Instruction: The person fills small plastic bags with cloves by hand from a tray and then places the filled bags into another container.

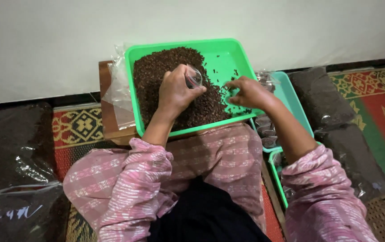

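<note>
Scooping at the green tray

Left hand (174, 92) fingers wrapped round a small clear cup (194, 77), pressed into the dark granules (165, 71) heaped in the green tray (228, 54); right hand (248, 92) fingers half-curled, raking loose grains. Cup looks light, thin, slippery, best gripped round its wall.

Home floor: woven mat (78, 127), filled bags (13, 143)

The left hand (176, 92) covers most of the small clear plastic cup (193, 77) in its grip, so the cup's contents cannot be told. The second green plastic tray (276, 175) lies largely hidden under the right forearm.
</note>
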